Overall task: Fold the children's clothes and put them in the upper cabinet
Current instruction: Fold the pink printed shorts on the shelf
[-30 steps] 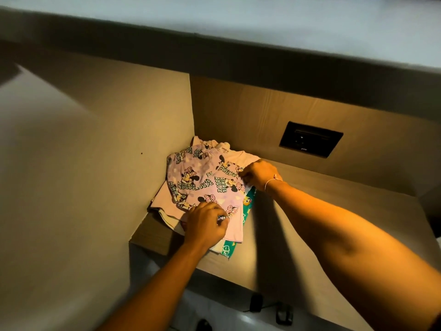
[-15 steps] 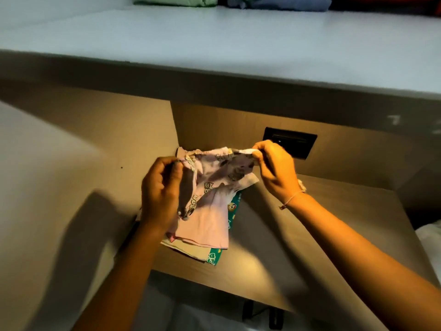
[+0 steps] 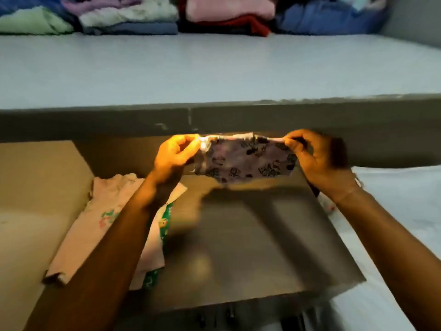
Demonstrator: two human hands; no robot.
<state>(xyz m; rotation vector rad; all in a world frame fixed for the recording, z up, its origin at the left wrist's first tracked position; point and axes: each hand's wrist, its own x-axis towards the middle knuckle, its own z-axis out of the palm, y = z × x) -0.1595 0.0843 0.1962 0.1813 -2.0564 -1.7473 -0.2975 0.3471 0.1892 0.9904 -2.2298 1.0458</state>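
Observation:
A small lilac garment [image 3: 243,161] with a dark cartoon print hangs stretched in the air between my hands, above the brown lower shelf [image 3: 250,247]. My left hand [image 3: 175,155] pinches its left top corner and my right hand [image 3: 317,161] pinches its right top corner. On the shelf's left side lies a pale pink shirt [image 3: 95,223] on top of a green patterned piece [image 3: 164,223]; my left forearm hides part of both. Folded clothes [image 3: 148,15] sit stacked at the back of the pale upper shelf [image 3: 214,68].
The upper shelf's dark front edge [image 3: 214,120] runs just above my hands. A beige side wall [image 3: 35,187] closes the lower shelf on the left. White bedding [image 3: 405,211] lies to the right. Dark objects [image 3: 226,316] show below the shelf's front edge.
Both hands lifted the lilac garment off the pile, carried it up and to the right, and pulled it flat. My view tilted up, bringing the upper shelf's stacked clothes into sight.

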